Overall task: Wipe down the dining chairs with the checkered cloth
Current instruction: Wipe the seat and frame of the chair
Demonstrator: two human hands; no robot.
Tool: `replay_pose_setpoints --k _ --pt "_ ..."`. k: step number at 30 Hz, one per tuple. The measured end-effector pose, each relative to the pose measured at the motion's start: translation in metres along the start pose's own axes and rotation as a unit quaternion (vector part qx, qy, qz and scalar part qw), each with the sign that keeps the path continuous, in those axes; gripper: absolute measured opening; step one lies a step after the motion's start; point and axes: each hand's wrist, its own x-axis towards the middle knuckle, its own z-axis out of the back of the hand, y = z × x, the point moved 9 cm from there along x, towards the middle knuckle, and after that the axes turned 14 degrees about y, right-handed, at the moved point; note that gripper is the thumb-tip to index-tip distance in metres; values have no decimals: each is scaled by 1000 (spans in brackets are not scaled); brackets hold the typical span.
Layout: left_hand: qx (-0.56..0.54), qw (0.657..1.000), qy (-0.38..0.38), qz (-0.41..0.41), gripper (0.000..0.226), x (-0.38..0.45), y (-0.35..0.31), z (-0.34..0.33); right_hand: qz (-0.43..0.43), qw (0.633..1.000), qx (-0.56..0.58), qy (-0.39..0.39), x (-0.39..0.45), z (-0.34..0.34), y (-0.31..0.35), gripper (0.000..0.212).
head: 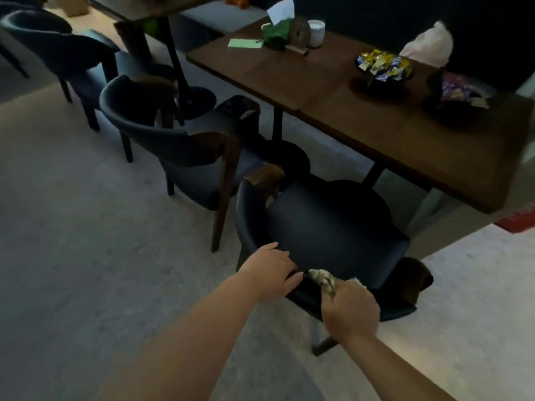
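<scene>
the nearest chair (333,224) is the reference point. the right hand (350,309) clenches the bunched checkered cloth (322,279) against the chair's curved backrest. the left hand (272,269) rests beside the cloth on the same backrest, fingers fairly flat, gripping nothing. judged progress: wiping of this chair is under way; the seat looks untouched by the cloth, and two more chairs (173,146) to its left likely remain. on the table (405,131) beyond the chair, a dark bowl (383,69) holds wrapped sweets; a second bowl (457,94) holds packets, contents unclear.
</scene>
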Motion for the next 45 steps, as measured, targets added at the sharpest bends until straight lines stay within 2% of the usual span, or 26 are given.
replay_pose_setpoints --k 7,9,11,13,17,24,28,31,34,37,39,42,45 --pt "-54 997 26 -57 46 1 14 8 -3 1000 -16 -25 -2 -1 0 16" --pt "-19 999 -14 -25 48 2 35 16 18 998 -1 -60 -3 6 4 15" --pt "-31 998 -44 23 48 4 59 21 46 993 7 -104 -7 17 10 12" --pt "-44 996 -60 39 48 6 70 18 59 991 7 -122 -9 19 12 21" --pt "-57 995 -71 25 47 7 68 14 53 994 22 -88 -6 13 6 37" --pt "-75 995 -63 15 43 4 69 14 -13 999 7 48 3 -5 3 33" --pt "-101 992 -80 13 40 4 74 17 -11 997 57 55 5 -4 40 28" --pt "-161 981 -108 9 47 1 79 18 12 992 103 70 6 -11 71 35" --pt "-220 959 -162 70 64 -7 88 18 22 990 98 94 4 -19 75 43" --pt "-287 938 -157 109 69 -11 98 11 21 988 122 89 -2 -18 67 43" --pt "-285 945 -139 80 66 -14 103 9 9 989 129 70 -5 -12 66 35" --pt "-300 945 -131 19 61 -30 116 12 -64 993 104 3 -6 0 73 18" --pt "-364 922 -128 17 60 -51 155 24 -108 990 83 31 -2 -8 104 32"
